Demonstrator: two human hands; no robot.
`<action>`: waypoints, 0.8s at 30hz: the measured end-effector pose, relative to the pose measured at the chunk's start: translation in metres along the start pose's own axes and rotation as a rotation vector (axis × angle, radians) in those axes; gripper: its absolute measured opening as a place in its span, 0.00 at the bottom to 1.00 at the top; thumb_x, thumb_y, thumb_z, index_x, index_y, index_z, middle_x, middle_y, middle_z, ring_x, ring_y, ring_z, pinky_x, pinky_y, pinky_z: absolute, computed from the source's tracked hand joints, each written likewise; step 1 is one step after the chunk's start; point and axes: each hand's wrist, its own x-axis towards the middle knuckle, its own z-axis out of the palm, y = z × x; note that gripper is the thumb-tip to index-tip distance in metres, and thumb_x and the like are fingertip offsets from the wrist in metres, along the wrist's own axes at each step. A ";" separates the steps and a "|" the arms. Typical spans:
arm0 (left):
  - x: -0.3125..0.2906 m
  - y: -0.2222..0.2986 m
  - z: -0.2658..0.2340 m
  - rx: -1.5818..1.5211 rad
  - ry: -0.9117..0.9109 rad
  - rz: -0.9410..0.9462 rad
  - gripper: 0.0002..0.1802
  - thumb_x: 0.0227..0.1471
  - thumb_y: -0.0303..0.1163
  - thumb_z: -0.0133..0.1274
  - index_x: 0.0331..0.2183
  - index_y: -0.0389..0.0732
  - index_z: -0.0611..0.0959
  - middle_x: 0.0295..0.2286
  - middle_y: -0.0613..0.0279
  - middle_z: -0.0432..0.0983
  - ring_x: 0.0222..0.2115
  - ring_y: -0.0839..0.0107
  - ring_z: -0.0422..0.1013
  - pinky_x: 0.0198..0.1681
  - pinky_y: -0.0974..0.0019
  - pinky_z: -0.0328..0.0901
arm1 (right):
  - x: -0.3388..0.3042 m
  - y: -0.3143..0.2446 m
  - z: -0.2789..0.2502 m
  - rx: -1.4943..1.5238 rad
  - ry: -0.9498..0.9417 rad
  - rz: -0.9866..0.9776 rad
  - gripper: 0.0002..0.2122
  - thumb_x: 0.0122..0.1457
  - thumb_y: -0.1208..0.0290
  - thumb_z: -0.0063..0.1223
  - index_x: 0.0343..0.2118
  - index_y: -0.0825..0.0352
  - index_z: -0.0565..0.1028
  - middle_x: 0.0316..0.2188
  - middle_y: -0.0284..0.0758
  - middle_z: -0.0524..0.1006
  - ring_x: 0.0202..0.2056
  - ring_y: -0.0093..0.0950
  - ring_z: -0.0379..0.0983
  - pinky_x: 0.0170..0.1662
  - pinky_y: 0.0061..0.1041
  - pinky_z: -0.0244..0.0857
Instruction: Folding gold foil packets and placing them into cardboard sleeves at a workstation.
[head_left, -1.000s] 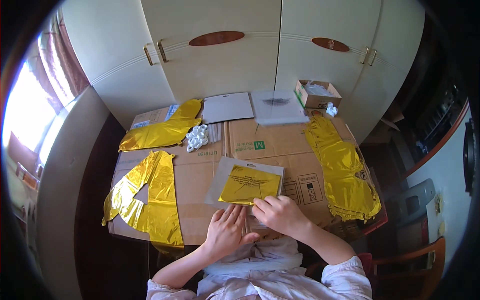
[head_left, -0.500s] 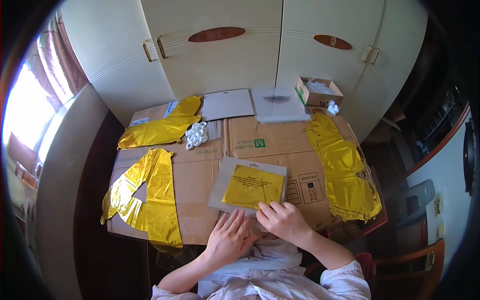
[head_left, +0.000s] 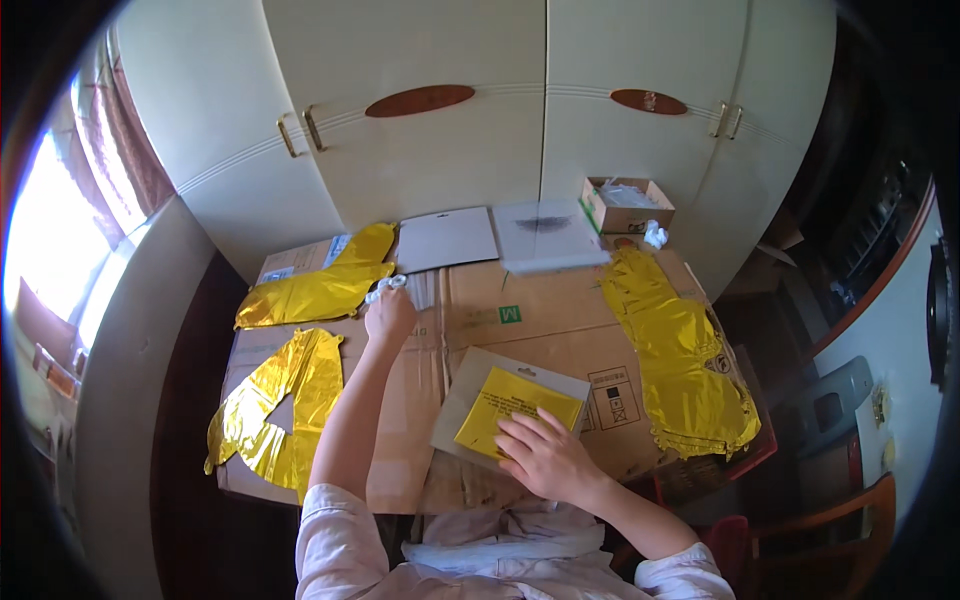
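My left hand (head_left: 389, 314) reaches out to eleven o'clock and closes over the white ribbon rolls (head_left: 385, 287) beside the gold foil balloon (head_left: 318, 285). My right hand (head_left: 541, 458) lies open and flat at six o'clock, fingers pressing the packaged gold foil sheet (head_left: 512, 408) on the cardboard (head_left: 530, 320).

The left hand (head_left: 390, 315) now reaches away from the packet (head_left: 515, 410) to the white rings (head_left: 385, 285); the packet sits more tilted.
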 end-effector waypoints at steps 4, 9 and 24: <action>0.019 0.030 0.001 0.051 -0.084 -0.062 0.15 0.49 0.34 0.50 0.36 0.37 0.85 0.40 0.48 0.79 0.40 0.50 0.77 0.42 0.53 0.72 | 0.011 0.008 0.021 -0.092 -0.068 0.151 0.27 0.60 0.52 0.50 0.59 0.59 0.66 0.62 0.41 0.62 0.65 0.42 0.53 0.65 0.53 0.45; 0.029 0.017 0.011 0.018 -0.127 -0.143 0.16 0.48 0.33 0.50 0.37 0.37 0.85 0.42 0.48 0.79 0.42 0.51 0.77 0.44 0.53 0.72 | 0.003 0.006 0.039 -0.094 -0.190 0.142 0.29 0.61 0.46 0.44 0.62 0.56 0.64 0.64 0.40 0.59 0.67 0.43 0.49 0.65 0.57 0.41; -0.158 -0.003 -0.096 -0.271 -0.172 0.297 0.09 0.51 0.38 0.56 0.29 0.43 0.79 0.20 0.55 0.79 0.23 0.55 0.76 0.26 0.55 0.70 | 0.007 0.007 0.038 -0.037 -0.178 0.112 0.34 0.58 0.40 0.45 0.61 0.59 0.64 0.64 0.43 0.59 0.66 0.46 0.49 0.65 0.59 0.39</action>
